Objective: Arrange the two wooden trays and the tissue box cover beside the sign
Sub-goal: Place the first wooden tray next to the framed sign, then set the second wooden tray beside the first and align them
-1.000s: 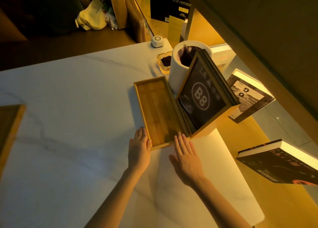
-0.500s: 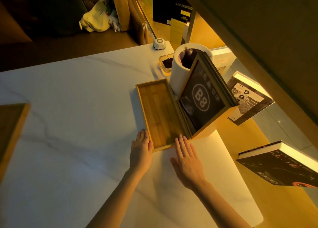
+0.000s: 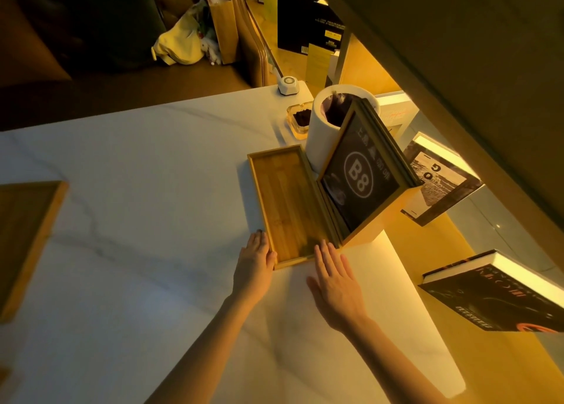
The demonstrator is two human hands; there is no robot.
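Note:
A long wooden tray (image 3: 287, 202) lies flat on the white marble table (image 3: 146, 190), its right side against the dark "B8" sign (image 3: 360, 174) in a wooden frame. My left hand (image 3: 255, 258) rests flat at the tray's near left corner, fingers touching its edge. My right hand (image 3: 334, 277) lies flat on the table at the tray's near right end, fingertips at its rim. Neither hand grips anything. A second wooden tray (image 3: 21, 242) sits at the table's far left edge, partly cut off. No tissue box cover is seen.
Behind the sign stand a white cylindrical bin (image 3: 323, 129), a glass ashtray (image 3: 300, 118) and a small white call button (image 3: 288, 84). Books (image 3: 500, 294) sit on a lit shelf to the right, past the table's edge. A sofa and bags are beyond the far edge.
Both hands stay flat at the tray's near end; the tray sits alongside the sign as before. The view has shifted slightly.

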